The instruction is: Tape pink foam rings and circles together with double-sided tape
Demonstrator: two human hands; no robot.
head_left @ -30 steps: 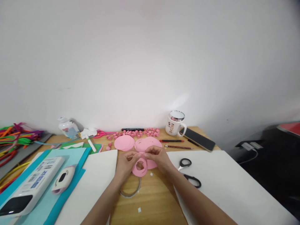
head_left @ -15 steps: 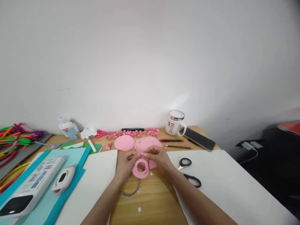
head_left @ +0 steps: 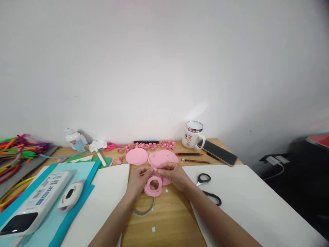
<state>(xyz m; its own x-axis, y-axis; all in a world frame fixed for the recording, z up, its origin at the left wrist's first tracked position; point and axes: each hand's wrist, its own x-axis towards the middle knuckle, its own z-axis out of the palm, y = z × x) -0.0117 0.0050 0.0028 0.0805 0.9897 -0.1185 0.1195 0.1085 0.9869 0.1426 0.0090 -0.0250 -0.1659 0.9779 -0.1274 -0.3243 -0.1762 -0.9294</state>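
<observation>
My left hand (head_left: 140, 179) and my right hand (head_left: 172, 174) meet at the middle of the table, thumbs and fingertips pinched close together. Between them is a small piece of pink paper (head_left: 156, 171), mostly covered by the fingers. Just below the fingertips are pink paper rings (head_left: 154, 193) with a round hole in the centre. Behind the hands lie pink paper circles (head_left: 137, 156) and another stack of pink paper circles (head_left: 164, 156), its front partly hidden by my right hand. Under the rings a roll of tape (head_left: 141, 215) shows part of its rim.
Black-handled scissors (head_left: 204, 178) lie on white paper to the right. Behind are a mug (head_left: 191, 137), a phone (head_left: 218, 153), a pencil (head_left: 195, 161) and small pink paper flowers (head_left: 144, 147). At left are blue sheets (head_left: 84, 171), a white device (head_left: 38, 199) and a bottle (head_left: 76, 140).
The view has shifted very slightly. Both hands keep their pinch at the same spot, and the pink rings below have tilted a little to the left.
</observation>
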